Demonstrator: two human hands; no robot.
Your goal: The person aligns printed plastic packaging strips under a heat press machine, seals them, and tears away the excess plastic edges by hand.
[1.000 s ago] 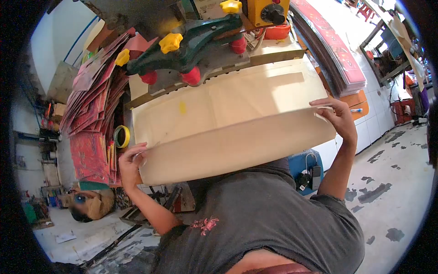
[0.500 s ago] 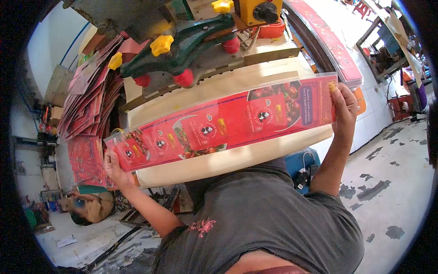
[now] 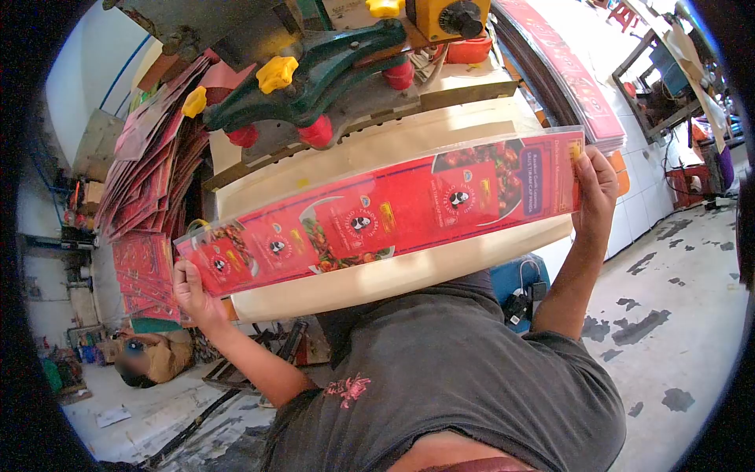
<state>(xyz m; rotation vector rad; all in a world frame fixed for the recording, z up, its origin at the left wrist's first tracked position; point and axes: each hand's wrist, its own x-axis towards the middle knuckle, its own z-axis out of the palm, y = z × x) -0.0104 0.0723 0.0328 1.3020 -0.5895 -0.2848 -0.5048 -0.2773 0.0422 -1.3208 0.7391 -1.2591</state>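
A long red printed plastic strip (image 3: 409, 206) with panda logos and food pictures stretches between my two hands. My left hand (image 3: 197, 293) pinches its lower left end, while my right hand (image 3: 595, 179) grips the upper right end. The strip slants upward to the right and looks clear-coated, with a transparent margin along its top edge. Under and behind it lies a cream-coloured padded board (image 3: 409, 287). Just beyond the board is a machine with a dark green metal arm (image 3: 314, 82), yellow knobs (image 3: 277, 74) and red feet (image 3: 315, 132).
Many red printed sheets are piled at the left (image 3: 153, 157). Another stack of red strips (image 3: 574, 75) lies at the upper right. A yellow box with a black dial (image 3: 458, 19) sits on the machine. A person (image 3: 161, 358) is low at the far left.
The strip's left end has shifted slightly left and down with my left hand. My right hand keeps nearly the same place, still holding its end.
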